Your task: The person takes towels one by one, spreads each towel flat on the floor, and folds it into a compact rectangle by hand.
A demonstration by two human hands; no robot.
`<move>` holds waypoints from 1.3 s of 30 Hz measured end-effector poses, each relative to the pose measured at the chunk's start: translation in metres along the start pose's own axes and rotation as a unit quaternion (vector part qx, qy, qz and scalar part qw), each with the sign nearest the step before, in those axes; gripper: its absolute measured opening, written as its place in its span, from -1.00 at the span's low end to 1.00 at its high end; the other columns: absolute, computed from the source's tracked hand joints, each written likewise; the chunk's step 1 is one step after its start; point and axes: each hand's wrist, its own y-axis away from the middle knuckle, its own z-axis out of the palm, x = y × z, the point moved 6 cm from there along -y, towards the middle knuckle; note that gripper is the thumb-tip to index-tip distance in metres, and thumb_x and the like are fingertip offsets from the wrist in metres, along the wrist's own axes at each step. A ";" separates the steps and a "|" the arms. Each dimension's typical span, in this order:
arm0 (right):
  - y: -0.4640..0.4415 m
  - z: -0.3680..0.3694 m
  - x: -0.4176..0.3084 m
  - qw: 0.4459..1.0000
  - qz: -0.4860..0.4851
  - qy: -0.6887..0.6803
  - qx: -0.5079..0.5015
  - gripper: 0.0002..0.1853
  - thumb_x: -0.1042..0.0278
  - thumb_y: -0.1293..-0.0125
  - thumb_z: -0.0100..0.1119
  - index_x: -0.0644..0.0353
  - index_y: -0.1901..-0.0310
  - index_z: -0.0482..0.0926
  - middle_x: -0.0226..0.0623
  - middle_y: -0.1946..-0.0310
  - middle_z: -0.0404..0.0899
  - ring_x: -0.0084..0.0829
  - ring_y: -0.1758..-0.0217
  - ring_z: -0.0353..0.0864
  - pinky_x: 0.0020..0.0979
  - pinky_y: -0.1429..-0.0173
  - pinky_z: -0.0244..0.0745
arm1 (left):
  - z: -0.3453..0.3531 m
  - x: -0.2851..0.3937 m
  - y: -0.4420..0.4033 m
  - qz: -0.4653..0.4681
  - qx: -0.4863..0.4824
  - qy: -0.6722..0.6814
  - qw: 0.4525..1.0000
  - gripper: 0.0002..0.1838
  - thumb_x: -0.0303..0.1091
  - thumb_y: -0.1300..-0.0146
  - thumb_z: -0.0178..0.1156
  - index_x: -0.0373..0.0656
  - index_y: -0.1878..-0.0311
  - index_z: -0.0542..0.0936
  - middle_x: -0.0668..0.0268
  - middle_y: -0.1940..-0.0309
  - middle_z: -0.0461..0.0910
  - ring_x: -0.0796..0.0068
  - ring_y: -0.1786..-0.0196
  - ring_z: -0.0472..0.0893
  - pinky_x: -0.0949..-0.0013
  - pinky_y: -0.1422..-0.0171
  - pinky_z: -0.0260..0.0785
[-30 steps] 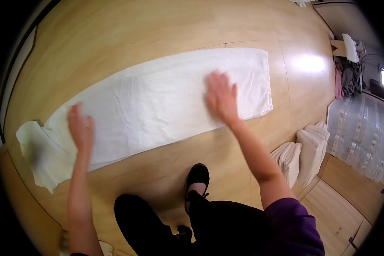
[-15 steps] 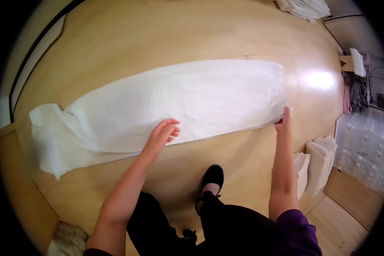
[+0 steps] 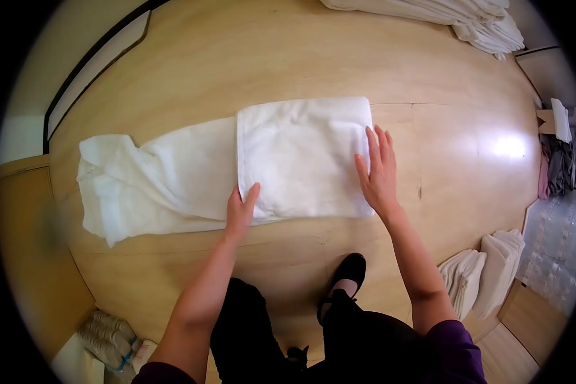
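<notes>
A long white towel [image 3: 304, 157] lies across the pale wooden surface, its right part folded over toward the left into a roughly square flap. The left end stays long and rumpled. My left hand [image 3: 240, 213] is at the near left corner of the flap, its thumb on top and the fingers curled at the edge, partly hidden, pinching the towel. Beside the right fold, my right hand [image 3: 379, 173] is open, fingers stretched out and the thumb side touching the towel's edge.
Folded white cloths [image 3: 486, 32] lie at the far right. More white stacks [image 3: 483, 269] stand near right, next to clear plastic wrap [image 3: 550, 246]. Bundled pale items [image 3: 112, 339] sit at the lower left. My black shoe [image 3: 349, 275] is below the towel.
The towel's right end has been folded over to the left. My right hand let go of its corner and moved to the new fold; my left hand now holds the flap's edge.
</notes>
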 end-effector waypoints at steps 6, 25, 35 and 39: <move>-0.006 0.066 0.016 0.978 -0.037 0.197 -0.058 -0.40 0.15 -0.27 0.01 -0.01 -0.33 0.11 -0.27 -0.39 -0.05 -0.17 -0.45 -0.11 0.08 -0.34 -0.07 | -0.011 -0.013 0.010 -0.002 0.050 -0.242 0.969 -0.58 -0.04 -0.21 0.12 -0.28 0.17 0.51 0.12 0.39 0.57 0.24 0.31 0.53 0.32 0.17 0.36; -0.091 -0.222 0.450 0.951 0.227 0.200 -0.062 -0.54 0.14 -0.35 -0.05 0.26 -0.16 0.35 -0.30 0.03 0.50 -0.45 0.10 0.49 -0.42 0.05 0.42 | -0.237 0.014 -0.009 0.158 0.444 -0.190 0.861 -0.87 -0.38 -0.25 0.04 -0.17 0.18 0.49 0.32 0.35 0.51 0.50 0.32 0.46 0.41 0.19 0.35; -0.028 0.033 0.046 0.950 -0.112 -0.106 -0.271 -0.59 0.58 -0.07 0.19 0.18 -0.01 0.47 -0.18 0.00 0.46 -0.19 -0.11 0.42 -0.31 -0.17 0.32 | -0.158 0.015 -0.105 0.177 0.249 -0.407 0.861 -0.70 -0.22 -0.08 0.24 -0.18 0.18 0.50 0.22 0.18 0.52 0.32 0.14 0.50 0.33 0.07 0.35; -0.042 0.081 -0.024 0.954 -0.217 -0.090 -0.188 -0.60 0.47 -0.09 0.19 0.19 -0.02 0.42 -0.16 -0.06 0.38 -0.11 -0.14 0.35 -0.23 -0.14 0.32 | -0.147 0.003 -0.098 0.114 0.274 -0.330 0.896 -0.67 -0.20 -0.07 0.25 -0.17 0.16 0.47 0.19 0.20 0.50 0.31 0.16 0.48 0.31 0.07 0.34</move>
